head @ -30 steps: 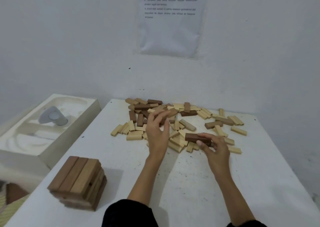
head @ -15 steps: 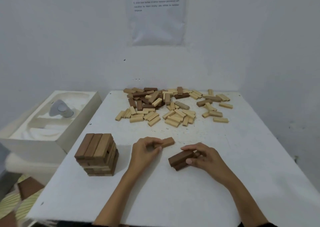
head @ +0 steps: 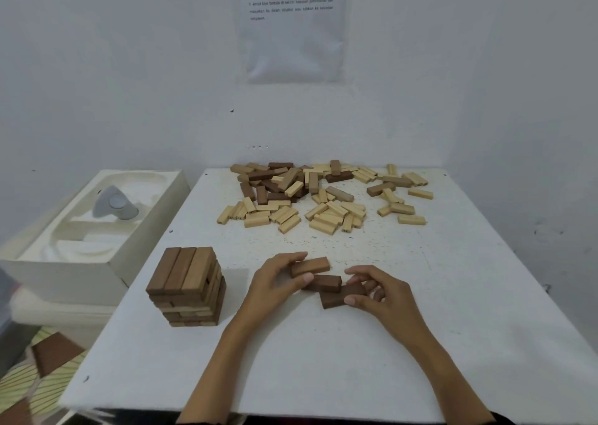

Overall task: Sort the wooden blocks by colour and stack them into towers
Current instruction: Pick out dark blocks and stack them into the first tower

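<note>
The mid-brown block (head: 310, 265) lies flat on the near middle of the white table (head: 323, 366), long face up and smooth. The left hand (head: 275, 283) pinches its left end, fingers curled over the far side and the thumb on the near side. Touching it on the near side is a darker block (head: 326, 283) of deep chocolate brown. In front of that lies a second dark block (head: 333, 299), set at a slight angle. The right hand (head: 380, 295) holds this one, thumb pressed on its near edge and fingers bent over its right end.

To the left, well apart from the hands, stands the tower (head: 186, 283), a square stack of brown blocks in crossed layers of three. Its top layer runs from dark brown to tan.

At the far end of the table spreads the loose pile (head: 326, 212), mostly pale blocks, with dark ones gathered at its far left.

Beside the table on the left, a white foam tray (head: 64, 271) holds a grey object (head: 113, 204). A printed sheet (head: 294, 36) hangs on the wall.
</note>
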Available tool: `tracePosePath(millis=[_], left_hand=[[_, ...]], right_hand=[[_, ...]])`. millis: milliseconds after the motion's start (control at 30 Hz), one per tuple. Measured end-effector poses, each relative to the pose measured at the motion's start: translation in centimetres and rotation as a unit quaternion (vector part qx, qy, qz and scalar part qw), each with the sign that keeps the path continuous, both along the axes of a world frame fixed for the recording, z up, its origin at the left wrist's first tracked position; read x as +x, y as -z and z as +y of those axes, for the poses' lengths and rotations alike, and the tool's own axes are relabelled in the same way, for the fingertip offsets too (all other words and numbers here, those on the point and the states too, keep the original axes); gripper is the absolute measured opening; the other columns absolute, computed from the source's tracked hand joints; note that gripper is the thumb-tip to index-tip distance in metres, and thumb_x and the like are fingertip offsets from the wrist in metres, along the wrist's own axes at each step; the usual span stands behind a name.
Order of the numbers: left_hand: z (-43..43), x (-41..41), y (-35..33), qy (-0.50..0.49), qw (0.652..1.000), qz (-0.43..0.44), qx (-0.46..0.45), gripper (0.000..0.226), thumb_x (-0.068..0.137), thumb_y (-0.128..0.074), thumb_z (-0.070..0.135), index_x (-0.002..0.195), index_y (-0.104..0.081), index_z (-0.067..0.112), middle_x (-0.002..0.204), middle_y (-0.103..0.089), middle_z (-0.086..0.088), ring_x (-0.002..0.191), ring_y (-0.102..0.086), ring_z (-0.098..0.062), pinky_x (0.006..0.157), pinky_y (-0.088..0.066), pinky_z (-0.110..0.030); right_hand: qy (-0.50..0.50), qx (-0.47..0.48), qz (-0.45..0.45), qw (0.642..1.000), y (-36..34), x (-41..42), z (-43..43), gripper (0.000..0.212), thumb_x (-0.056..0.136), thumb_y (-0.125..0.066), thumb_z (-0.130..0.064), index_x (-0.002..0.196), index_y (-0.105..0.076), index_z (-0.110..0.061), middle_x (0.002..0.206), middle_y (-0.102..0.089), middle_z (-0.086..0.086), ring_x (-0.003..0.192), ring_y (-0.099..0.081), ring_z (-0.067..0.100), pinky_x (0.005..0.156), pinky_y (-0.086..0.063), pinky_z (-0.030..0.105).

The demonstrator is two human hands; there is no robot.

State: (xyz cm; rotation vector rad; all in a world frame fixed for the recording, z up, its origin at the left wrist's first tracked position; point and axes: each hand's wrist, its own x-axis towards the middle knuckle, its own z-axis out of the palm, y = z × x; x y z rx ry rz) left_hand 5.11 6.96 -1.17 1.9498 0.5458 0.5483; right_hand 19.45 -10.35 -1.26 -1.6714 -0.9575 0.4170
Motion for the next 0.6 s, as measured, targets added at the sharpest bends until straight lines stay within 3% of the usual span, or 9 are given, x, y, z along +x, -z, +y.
tracePosePath(millis=[67, 167, 267, 367, 500, 600], left_hand=[[0.2, -0.2, -0.1, 0.031, 0.999, 0.012, -0.002, 0.039, 0.079, -0.073, 0.034, 0.116, -0.061, 0.037, 0.120, -0.058, 0.018, 0.113, -0.048, 0.005, 0.093, -0.036, -0.011], [0.3, 0.0, 0.1, 0.030, 0.999, 0.014, 0.019, 0.038, 0.077, -0.077, 0.029, 0.112, -0.064, 0.037, 0.116, -0.059, 0.018, 0.113, -0.049, 0.000, 0.097, -0.038, -0.019], [-0.1, 0.8, 0.5, -0.017, 0.997, 0.014, 0.069, 0.032, 0.077, -0.077, 0.025, 0.105, -0.068, 0.038, 0.107, -0.060, 0.021, 0.109, -0.048, 0.002, 0.094, -0.037, -0.023], [0.1, 1.4, 0.3, -0.026, 0.993, 0.034, 0.108, 0.032, 0.072, -0.077, 0.037, 0.100, -0.066, 0.046, 0.105, -0.060, 0.026, 0.108, -0.045, 0.003, 0.092, -0.034, -0.022], [0.9, 1.5, 0.2, 0.043, 0.993, 0.044, 0.100, 0.036, 0.069, -0.069, 0.050, 0.105, -0.065, 0.048, 0.110, -0.064, 0.022, 0.113, -0.050, -0.007, 0.097, -0.038, -0.031], [0.8, 1.5, 0.0, 0.085, 0.993, 0.035, 0.070, 0.040, 0.073, -0.071, 0.037, 0.113, -0.064, 0.038, 0.114, -0.064, 0.012, 0.111, -0.053, -0.004, 0.096, -0.042, -0.026]], right_hand=[[0.013, -0.006, -0.021, 1.000, 0.2, 0.2, -0.1, 0.029, 0.065, -0.082, -0.010, 0.084, -0.071, -0.030, 0.086, -0.067, -0.022, 0.076, -0.054, 0.002, 0.063, -0.038, 0.010], [0.026, -0.004, -0.069, 0.997, 0.6, 0.4, -0.1, 0.028, 0.062, -0.084, -0.011, 0.072, -0.073, -0.035, 0.086, -0.068, -0.020, 0.086, -0.055, 0.008, 0.070, -0.040, 0.013], [0.022, 0.000, -0.065, 0.998, 0.8, 0.5, -0.1, 0.032, 0.060, -0.084, -0.012, 0.079, -0.073, -0.036, 0.087, -0.069, -0.017, 0.088, -0.058, 0.009, 0.075, -0.044, 0.015], [0.013, 0.006, -0.051, 0.999, 0.8, 0.5, 0.1, 0.031, 0.060, -0.085, -0.006, 0.075, -0.075, -0.031, 0.087, -0.068, -0.007, 0.086, -0.060, 0.008, 0.074, -0.045, 0.013], [0.035, -0.002, -0.056, 0.998, 0.7, 0.5, 0.6, 0.043, 0.059, -0.086, -0.005, 0.086, -0.069, -0.032, 0.089, -0.064, -0.002, 0.079, -0.058, 0.010, 0.069, -0.046, 0.014], [0.052, -0.025, -0.066, 0.996, 0.7, 0.4, 1.0, 0.049, 0.060, -0.087, -0.010, 0.094, -0.063, -0.036, 0.093, -0.061, -0.003, 0.080, -0.056, 0.008, 0.068, -0.043, 0.011]])
